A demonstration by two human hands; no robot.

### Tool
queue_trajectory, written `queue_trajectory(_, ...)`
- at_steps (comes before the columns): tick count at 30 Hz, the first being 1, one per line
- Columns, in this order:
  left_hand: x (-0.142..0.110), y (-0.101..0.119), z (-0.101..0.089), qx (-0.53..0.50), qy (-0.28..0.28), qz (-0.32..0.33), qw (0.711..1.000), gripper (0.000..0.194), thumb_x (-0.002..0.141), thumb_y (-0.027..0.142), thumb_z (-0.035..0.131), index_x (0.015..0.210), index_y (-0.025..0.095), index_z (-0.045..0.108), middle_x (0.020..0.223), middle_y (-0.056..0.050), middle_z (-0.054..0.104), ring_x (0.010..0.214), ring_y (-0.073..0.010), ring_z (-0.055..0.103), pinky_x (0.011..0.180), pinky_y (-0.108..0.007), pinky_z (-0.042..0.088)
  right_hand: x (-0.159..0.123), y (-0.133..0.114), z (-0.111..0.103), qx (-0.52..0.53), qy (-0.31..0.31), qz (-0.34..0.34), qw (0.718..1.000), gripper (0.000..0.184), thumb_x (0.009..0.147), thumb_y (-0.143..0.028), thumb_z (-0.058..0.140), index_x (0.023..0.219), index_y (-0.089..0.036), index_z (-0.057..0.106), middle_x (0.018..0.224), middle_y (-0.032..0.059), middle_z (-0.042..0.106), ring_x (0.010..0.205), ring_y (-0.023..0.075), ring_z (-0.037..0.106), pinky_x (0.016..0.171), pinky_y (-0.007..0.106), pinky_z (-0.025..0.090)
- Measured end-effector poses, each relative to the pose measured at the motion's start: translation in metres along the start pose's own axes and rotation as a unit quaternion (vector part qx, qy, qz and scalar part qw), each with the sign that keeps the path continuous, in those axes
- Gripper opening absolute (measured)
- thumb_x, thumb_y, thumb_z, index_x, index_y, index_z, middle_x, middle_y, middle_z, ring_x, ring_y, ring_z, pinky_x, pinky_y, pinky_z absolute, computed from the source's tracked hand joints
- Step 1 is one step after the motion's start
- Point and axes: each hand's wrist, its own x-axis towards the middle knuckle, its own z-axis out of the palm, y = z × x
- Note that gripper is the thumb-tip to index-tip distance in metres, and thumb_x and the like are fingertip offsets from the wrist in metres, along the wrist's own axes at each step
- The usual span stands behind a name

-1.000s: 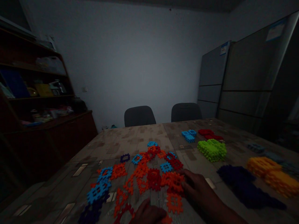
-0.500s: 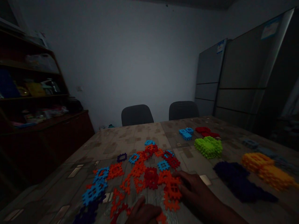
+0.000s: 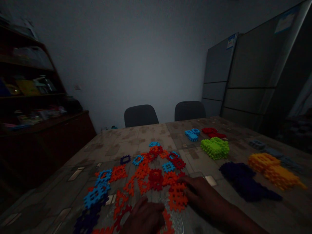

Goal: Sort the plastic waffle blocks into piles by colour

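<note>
Right hand (image 3: pixel 198 191) is touching orange pieces (image 3: pixel 177 197), left hand (image 3: pixel 146 216) lying nearby, well short of the far edge of the worktop (image 3: pixel 131 140); whether either grip is grasping cannot be told.

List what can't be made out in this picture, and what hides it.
In the head view:
Left hand: its wrist is cut off by the bottom edge.
Red curved piece: partly covered by that hand.
Right hand: too dark to tell whether it grips the orange piece.
Shelf items: dim and blurred.

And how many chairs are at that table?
2: a left chair and a right chair, both beyond the table, only their backs showing. Others may be hidden.
</note>
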Motion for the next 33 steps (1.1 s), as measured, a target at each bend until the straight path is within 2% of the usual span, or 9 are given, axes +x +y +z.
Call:
queue_trajectory(3,0.001,0.004,-0.018,0.025,0.067,-0.068,0.995,0.038,0.109,0.049,0.055,0.14,0.028,0.058,0.134,-0.008,0.076,0.122,-0.0243,0.073,0.112,-0.04,0.055,0.0,0.004,-0.001,0.001,-0.006,-0.004,1.0,0.035,0.099,-0.03,0.046,0.112,-0.022,0.077,0.103,0.0087,0.08,0.095,0.0248,0.073,0.085,0.034,0.05)
queue_trajectory(5,0.004,0.008,-0.033,0.021,0.086,-0.124,0.988,0.031,0.109,0.042,0.056,0.136,0.029,0.061,0.132,-0.007,0.076,0.12,-0.0242,0.074,0.109,-0.039,0.058,0.0,0.007,-0.001,-0.004,-0.006,-0.008,1.0,0.036,0.1,-0.031,0.046,0.116,-0.023,0.077,0.104,0.0089,0.081,0.096,0.0253,0.073,0.087,0.034,0.05)
queue_trajectory(7,0.01,0.013,-0.046,-0.006,0.083,-0.146,0.986,0.018,0.109,0.034,0.053,0.12,0.029,0.066,0.124,-0.005,0.079,0.114,-0.0219,0.076,0.104,-0.036,0.06,0.0,0.01,0.0,-0.011,-0.009,-0.006,1.0,0.037,0.1,-0.032,0.046,0.118,-0.023,0.076,0.105,0.0094,0.081,0.097,0.0258,0.073,0.087,0.034,0.05)
queue_trajectory(10,0.018,0.018,-0.049,-0.037,0.052,-0.124,0.99,0.016,0.108,0.03,0.052,0.108,0.027,0.067,0.116,-0.004,0.08,0.109,-0.0208,0.076,0.105,-0.036,0.058,0.001,0.012,-0.001,-0.005,-0.017,-0.002,1.0,0.039,0.101,-0.034,0.044,0.116,-0.022,0.078,0.099,0.01,0.08,0.095,0.0268,0.074,0.086,0.035,0.051)
queue_trajectory(13,0.02,0.02,-0.035,-0.049,0.007,-0.06,0.997,0.013,0.106,0.034,0.058,0.107,0.025,0.066,0.111,-0.003,0.079,0.105,-0.02,0.075,0.115,-0.04,0.049,0.001,0.013,-0.003,0.023,-0.017,-0.006,1.0,0.042,0.102,-0.038,0.042,0.116,-0.021,0.078,0.101,0.0102,0.08,0.099,0.0282,0.073,0.089,0.038,0.052)
queue_trajectory(16,0.021,0.022,-0.024,-0.027,-0.015,-0.011,0.999,0.012,0.105,0.036,0.067,0.11,0.025,0.066,0.112,0.0,0.08,0.105,-0.0158,0.075,0.119,-0.035,0.043,0.0,0.013,-0.006,0.069,-0.035,-0.019,0.997,0.042,0.102,-0.042,0.044,0.118,-0.021,0.077,0.11,0.0098,0.08,0.103,0.0276,0.073,0.09,0.038,0.052)
queue_trajectory(21,0.023,0.024,-0.029,-0.014,-0.085,-0.009,0.996,0.015,0.105,0.021,0.07,0.118,0.027,0.065,0.119,0.002,0.079,0.111,-0.0134,0.074,0.122,-0.033,0.041,-0.004,0.007,-0.006,0.063,-0.106,-0.043,0.991,0.038,0.101,-0.04,0.045,0.11,-0.022,0.078,0.106,0.0075,0.08,0.096,0.0253,0.071,0.085,0.035,0.052)
queue_trajectory(28,0.017,0.017,-0.016,0.029,-0.02,0.012,0.999,0.003,0.107,0.027,0.066,0.109,0.025,0.067,0.114,0.0,0.079,0.102,-0.0143,0.076,0.121,-0.036,0.043,-0.006,-0.002,-0.006,0.047,-0.12,-0.04,0.991,0.032,0.101,-0.035,0.048,0.1,-0.024,0.077,0.098,0.0038,0.079,0.087,0.0217,0.069,0.078,0.029,0.05)
queue_trajectory(33,0.023,0.02,-0.032,0.024,-0.058,0.022,0.998,0.012,0.104,0.019,0.068,0.113,0.026,0.066,0.119,0.001,0.08,0.105,-0.0143,0.077,0.119,-0.032,0.044,-0.006,-0.002,-0.002,0.032,-0.11,-0.05,0.992,0.025,0.097,-0.027,0.051,0.094,-0.023,0.076,0.095,0.0032,0.078,0.085,0.0203,0.068,0.075,0.027,0.047)
